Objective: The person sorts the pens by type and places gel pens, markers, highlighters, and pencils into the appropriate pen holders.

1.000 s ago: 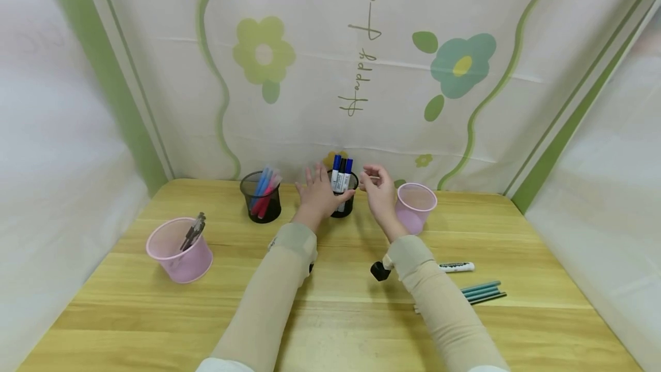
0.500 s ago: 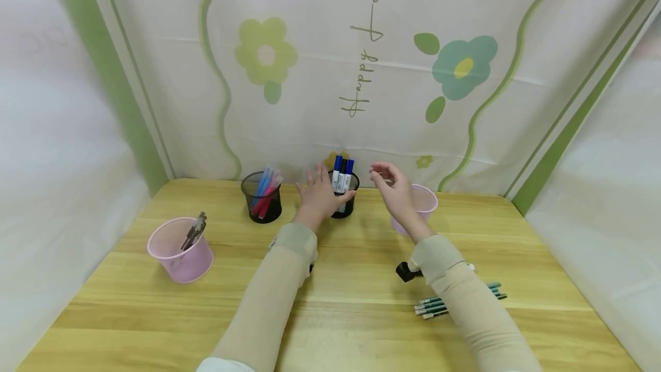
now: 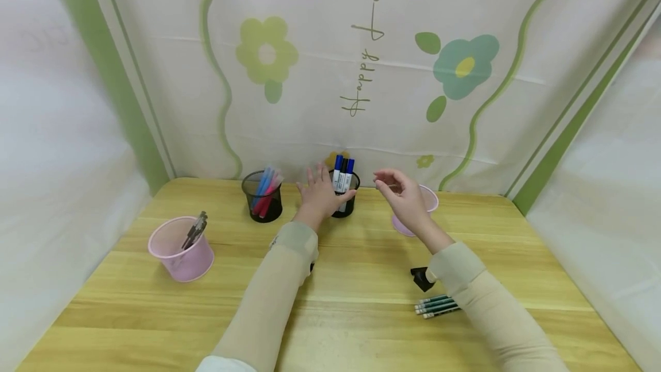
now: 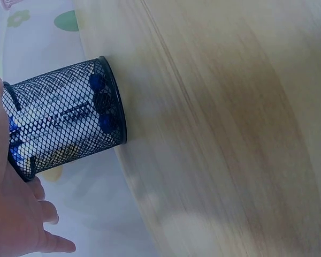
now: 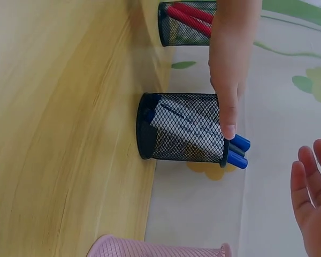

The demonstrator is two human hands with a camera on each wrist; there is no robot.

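Head: right hand (image 3: 404, 198) farther from markers (image 3: 341, 181)

A black mesh cup (image 3: 350, 206) stands upright near the middle of the head view, holding blue- and black-capped white markers (image 3: 343, 179), caps above its rim.

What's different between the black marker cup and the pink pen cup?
The black cup has straight sides, while the pink cup widens toward its top. The black cup's markers have blue and black caps; the pink cup's pens look dark. The left hand touches the black cup; no hand touches the pink cup. Both stand on the table.
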